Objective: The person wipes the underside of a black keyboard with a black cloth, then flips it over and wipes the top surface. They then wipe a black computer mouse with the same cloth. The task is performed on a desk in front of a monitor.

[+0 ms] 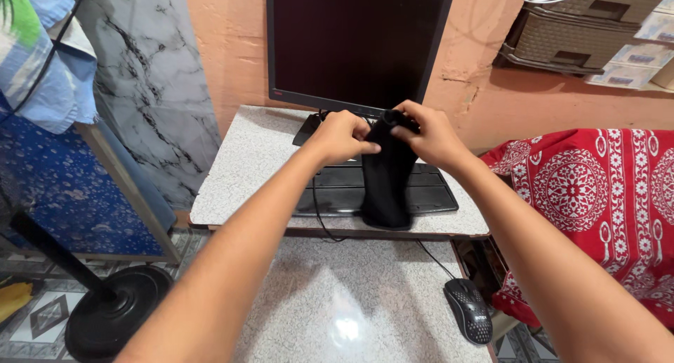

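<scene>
Head view. Left hand (342, 136) closed on upper edge of black cloth (387, 180), fingers curled tight, thumb side toward right hand. Right hand (430, 133) likewise pinching top of cloth, where fabric looks bunched or rolled into a small dark knob at fingertips. Both hands holding same piece, close together, nearly touching. Cloth hanging straight down from grip, lower end resting on or just above keyboard (428, 194); contact not certain. Keyboard lying on raised speckled shelf (246, 166), in front of dark monitor (354, 43). Monitor stand and cables just behind hands. Mouse (467, 309) on lower desk (330, 293), near right edge, cord running up toward shelf. Red patterned fabric (597, 201) to right, fan base (112, 314) on floor to left.

Risks, as judged:
- Cloth hem dragging over keys; a sideways pull could press keys or shift keyboard toward shelf edge.
- Hands close to monitor stand and cables; a tug backward might snag a cable.
- Grip only at top edge; if one pinch loosens, cloth likely to slump onto keyboard.
- Mouse near desk edge; an elbow sweep or cord pull could send it off.
</scene>
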